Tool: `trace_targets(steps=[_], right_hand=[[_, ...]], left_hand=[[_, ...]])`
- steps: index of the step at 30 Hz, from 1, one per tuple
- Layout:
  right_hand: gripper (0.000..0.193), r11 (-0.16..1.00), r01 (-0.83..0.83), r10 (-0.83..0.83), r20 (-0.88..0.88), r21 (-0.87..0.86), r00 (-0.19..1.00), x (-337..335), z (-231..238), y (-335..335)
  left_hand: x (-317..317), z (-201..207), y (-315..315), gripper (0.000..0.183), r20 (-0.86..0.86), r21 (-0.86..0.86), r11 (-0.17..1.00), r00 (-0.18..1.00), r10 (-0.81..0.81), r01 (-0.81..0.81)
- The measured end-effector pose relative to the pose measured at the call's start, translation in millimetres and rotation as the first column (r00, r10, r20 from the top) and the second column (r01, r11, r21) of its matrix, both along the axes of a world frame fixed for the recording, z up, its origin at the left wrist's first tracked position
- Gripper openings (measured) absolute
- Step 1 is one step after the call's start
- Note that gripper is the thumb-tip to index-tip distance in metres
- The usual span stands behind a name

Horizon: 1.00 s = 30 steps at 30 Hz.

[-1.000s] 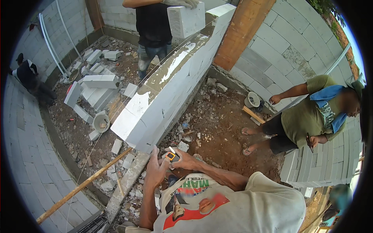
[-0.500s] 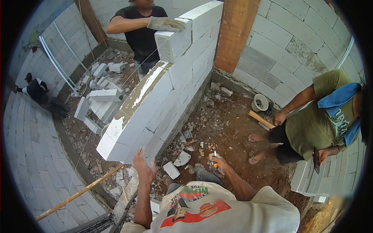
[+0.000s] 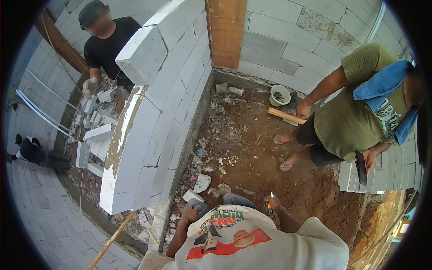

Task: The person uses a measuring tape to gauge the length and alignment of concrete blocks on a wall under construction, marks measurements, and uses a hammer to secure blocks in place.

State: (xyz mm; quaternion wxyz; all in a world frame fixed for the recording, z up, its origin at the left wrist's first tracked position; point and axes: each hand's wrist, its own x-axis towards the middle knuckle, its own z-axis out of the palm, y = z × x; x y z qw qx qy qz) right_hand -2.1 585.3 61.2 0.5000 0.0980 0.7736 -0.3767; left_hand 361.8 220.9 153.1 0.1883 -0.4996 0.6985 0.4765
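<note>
My left hand (image 3: pixel 188 214) is low beside the block wall, its fingers lying against my blue-grey trouser knee (image 3: pixel 199 207), holding nothing that I can see. On the other side of my body, my right hand (image 3: pixel 275 205) is closed around a white cigarette (image 3: pixel 271 195) and a small orange object that looks like a lighter (image 3: pixel 269 206). The partly built wall of pale blocks (image 3: pixel 150 121) stands ahead to the left. Along its stepped top runs a strip of grey mortar (image 3: pixel 124 128), and one block (image 3: pixel 143 51) sits higher at the step.
Behind the wall stands a gloved person in black (image 3: pixel 110 47), near loose blocks (image 3: pixel 100 132). At right, a person in an olive shirt (image 3: pixel 355 121) holds a wooden-edged tool (image 3: pixel 286 115) and a phone (image 3: pixel 361 168). A white bucket (image 3: pixel 280 95) and rubble (image 3: pixel 202 183) lie on the soil.
My left hand has dropped from beside the wall's near end to my knee. The gloved person's hand has left the top block and lowered. My view has shifted right.
</note>
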Motion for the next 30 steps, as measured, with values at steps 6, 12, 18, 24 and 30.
trace_targets(steps=[6,12,18,24,30], right_hand=[[0.019,0.974,0.004,0.035,0.166,-0.227,0.986,25,-27,34],[0.020,0.954,0.204,-0.169,0.165,-0.221,0.972,5,-9,-9],[0.029,0.965,0.098,-0.095,0.022,-0.242,0.995,-53,69,-91],[0.038,0.970,-0.037,0.022,-0.065,-0.239,0.998,-114,105,-161],[0.036,0.953,-0.291,0.275,-0.161,-0.081,0.948,-197,76,-236]], left_hand=[[-17,-12,-44,0.039,-0.220,-0.075,0.970,0.953,0.209,-0.230],[-2,-72,-50,0.026,-0.395,0.230,0.953,0.875,0.279,-0.199],[22,-103,-51,0.026,-0.183,0.084,0.996,0.983,-0.019,0.035],[-23,-97,-75,0.025,-0.044,0.176,0.983,0.998,0.051,-0.043],[-120,-120,-145,0.024,-0.034,0.181,0.979,0.994,0.106,-0.099]])
